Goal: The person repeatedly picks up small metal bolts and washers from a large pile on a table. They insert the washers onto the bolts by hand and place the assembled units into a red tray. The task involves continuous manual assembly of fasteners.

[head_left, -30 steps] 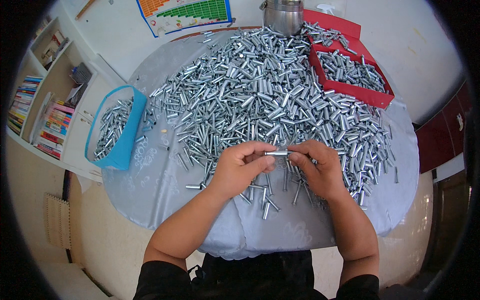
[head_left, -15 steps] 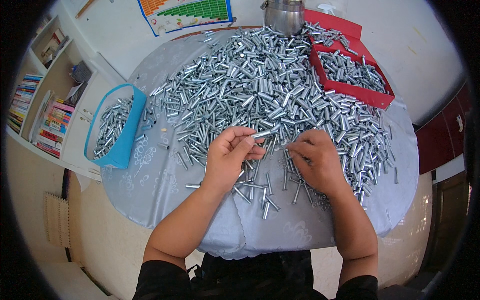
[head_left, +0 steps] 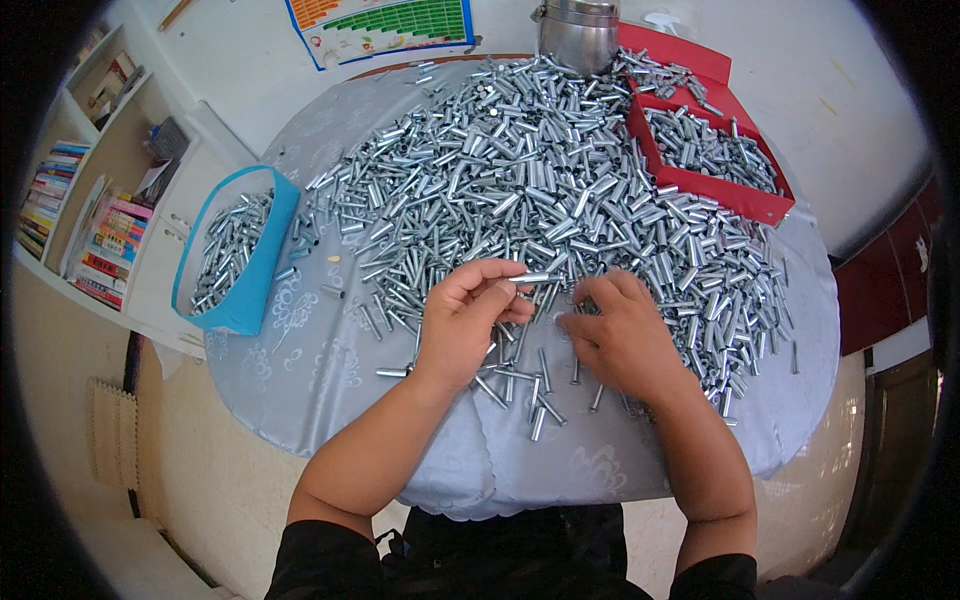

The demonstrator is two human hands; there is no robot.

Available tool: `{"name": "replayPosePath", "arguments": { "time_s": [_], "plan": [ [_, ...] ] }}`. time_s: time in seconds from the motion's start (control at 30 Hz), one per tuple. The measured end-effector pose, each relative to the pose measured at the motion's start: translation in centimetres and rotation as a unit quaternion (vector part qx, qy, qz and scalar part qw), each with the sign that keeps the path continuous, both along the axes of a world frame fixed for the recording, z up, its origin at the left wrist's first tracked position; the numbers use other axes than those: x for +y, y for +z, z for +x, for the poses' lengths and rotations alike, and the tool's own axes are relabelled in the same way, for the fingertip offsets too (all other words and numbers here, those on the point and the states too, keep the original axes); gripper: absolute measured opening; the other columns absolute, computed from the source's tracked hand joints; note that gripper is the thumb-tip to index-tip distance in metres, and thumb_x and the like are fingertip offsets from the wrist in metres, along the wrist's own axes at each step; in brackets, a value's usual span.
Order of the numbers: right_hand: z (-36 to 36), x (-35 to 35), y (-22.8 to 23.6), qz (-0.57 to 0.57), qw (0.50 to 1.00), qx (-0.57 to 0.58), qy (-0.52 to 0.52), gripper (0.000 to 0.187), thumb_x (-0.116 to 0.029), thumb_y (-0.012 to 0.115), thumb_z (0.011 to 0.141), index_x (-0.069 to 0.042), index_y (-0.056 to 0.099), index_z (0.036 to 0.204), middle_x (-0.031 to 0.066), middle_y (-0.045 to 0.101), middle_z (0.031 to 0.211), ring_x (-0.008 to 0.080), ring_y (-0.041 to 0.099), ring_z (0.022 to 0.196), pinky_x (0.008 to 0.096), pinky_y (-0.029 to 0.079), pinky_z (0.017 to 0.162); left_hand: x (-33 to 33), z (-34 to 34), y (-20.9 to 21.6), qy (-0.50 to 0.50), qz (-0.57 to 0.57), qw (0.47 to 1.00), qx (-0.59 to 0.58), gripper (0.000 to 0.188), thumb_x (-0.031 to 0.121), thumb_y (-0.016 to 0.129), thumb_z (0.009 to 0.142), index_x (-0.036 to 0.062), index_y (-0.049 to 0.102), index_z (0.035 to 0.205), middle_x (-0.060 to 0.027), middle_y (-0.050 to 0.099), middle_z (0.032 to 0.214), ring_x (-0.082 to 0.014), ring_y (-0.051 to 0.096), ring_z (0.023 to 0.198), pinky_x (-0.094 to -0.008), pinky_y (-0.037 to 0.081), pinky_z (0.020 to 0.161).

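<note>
My left hand (head_left: 470, 315) pinches a shiny metal sleeve (head_left: 533, 279) between thumb and fingers, its free end pointing right. Close by on the right, my right hand (head_left: 625, 335) hovers over the near edge of the pile with its fingers bent. A tiny pale spot shows at its fingertips, too small to name. A wide heap of metal sleeves and bolts (head_left: 500, 170) spreads beyond both hands. Several loose bolts (head_left: 545, 405) lie on the cloth between my forearms. Small rings or nuts (head_left: 636, 407) are partly hidden below my right hand.
A blue fabric bin (head_left: 262, 270) with metal pieces stands at the left table edge. At the back right is an open red box (head_left: 715, 198) with more pieces, beside a steel pot (head_left: 578, 40). A pale patterned cloth (head_left: 330, 420) covers the round table; bookshelves (head_left: 95, 200) stand left.
My right hand has shifted slightly left, nearer the sleeve, and its fingers have spread somewhat. The sleeve in my left hand has turned closer to level.
</note>
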State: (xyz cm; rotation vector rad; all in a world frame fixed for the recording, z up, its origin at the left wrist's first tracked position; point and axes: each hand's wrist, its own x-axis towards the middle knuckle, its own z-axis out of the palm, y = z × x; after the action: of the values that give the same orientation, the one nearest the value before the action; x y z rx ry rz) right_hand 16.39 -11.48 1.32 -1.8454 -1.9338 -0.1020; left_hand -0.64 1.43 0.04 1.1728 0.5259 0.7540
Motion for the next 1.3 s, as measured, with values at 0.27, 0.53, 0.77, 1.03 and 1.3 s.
{"name": "replayPosePath", "arguments": {
  "time_s": [0.27,0.53,0.77,1.03,1.3],
  "plan": [
    [0.4,0.3,-0.6,0.049,0.996,0.069,0.009,0.014,-0.017,0.073,0.071,-0.01,0.073,0.084,0.004,0.061,0.089,0.0271,0.055,0.093,0.0396,0.044,0.09,-0.1,0.2,0.0,-0.003,-0.016,1.0,-0.002,0.019,0.003,0.053,0.094,-0.0026,0.062,0.11,-0.0118,0.069,0.097,-0.0169,0.068,0.081,-0.0318,0.058,0.075],
    [-0.8,0.7,-1.0,0.009,0.999,0.049,-0.003,0.013,-0.016,0.073,0.071,-0.01,0.071,0.082,0.0056,0.06,0.084,0.0262,0.056,0.088,0.0394,0.044,0.086,-0.1,0.2,0.1,-0.002,-0.006,1.0,0.001,0.019,0.002,0.057,0.093,-0.0028,0.062,0.11,-0.0105,0.069,0.096,-0.0162,0.068,0.08,-0.0304,0.059,0.074],
    [-0.9,0.2,0.0,0.074,0.938,0.314,-0.129,0.014,-0.003,0.073,0.077,-0.003,0.068,0.089,0.0083,0.066,0.082,0.0208,0.064,0.071,0.032,0.051,0.07,-0.2,0.2,0.0,-0.027,0.006,0.999,0.017,0.021,0.0,0.059,0.092,-0.0041,0.063,0.111,-0.0125,0.07,0.097,-0.0179,0.069,0.082,-0.029,0.058,0.074],
    [-0.8,0.0,-0.8,0.091,0.873,0.472,-0.085,0.01,0.001,0.069,0.083,0.001,0.065,0.093,0.0099,0.07,0.095,0.0146,0.066,0.085,0.0272,0.053,0.076,-0.9,0.4,0.0,-0.054,0.024,0.997,0.051,0.022,0.0,0.06,0.092,-0.0056,0.064,0.113,-0.0143,0.07,0.1,-0.0193,0.07,0.084,-0.0283,0.058,0.074],
    [-0.3,-0.2,-1.0,0.049,0.815,0.575,-0.04,0.009,0.001,0.068,0.084,0.0,0.065,0.093,0.01,0.069,0.105,0.0142,0.064,0.093,0.028,0.051,0.083,-0.9,0.5,0.2,-0.055,0.024,0.997,0.052,0.022,0.001,0.059,0.092,-0.006,0.064,0.113,-0.0144,0.069,0.1,-0.0199,0.07,0.085,-0.0285,0.059,0.074]
  ]
}}
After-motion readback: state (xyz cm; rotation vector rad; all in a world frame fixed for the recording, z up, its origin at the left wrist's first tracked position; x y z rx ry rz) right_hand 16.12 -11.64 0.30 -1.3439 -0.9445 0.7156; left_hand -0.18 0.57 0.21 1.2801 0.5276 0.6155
